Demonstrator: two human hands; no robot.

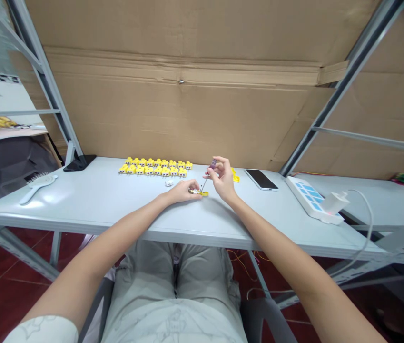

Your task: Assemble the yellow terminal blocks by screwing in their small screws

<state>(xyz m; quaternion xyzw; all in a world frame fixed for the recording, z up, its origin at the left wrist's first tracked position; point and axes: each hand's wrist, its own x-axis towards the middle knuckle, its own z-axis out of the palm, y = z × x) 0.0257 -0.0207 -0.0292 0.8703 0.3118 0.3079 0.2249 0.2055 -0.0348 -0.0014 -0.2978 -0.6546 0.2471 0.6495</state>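
Note:
My right hand (223,180) grips a small screwdriver (204,183) by its purple handle, its thin shaft slanting down to the left. The tip reaches a small yellow part (204,194) at the fingers of my left hand (183,191). That hand is closed on the yellow part and a white piece beside it, low over the table. Its lower fingers hide some of what it holds. Behind, several small yellow pieces (152,170) stand in two rows. A small white piece (169,183) lies just left of my hands. Other yellow parts (235,176) sit partly behind my right hand.
A phone (261,180) lies to the right, with a white power strip (314,200) and plugged-in charger (334,202) further over. At the far left lies a hairbrush (37,186). Cardboard (187,114) closes off the back; metal posts (344,85) flank the grey table (98,205).

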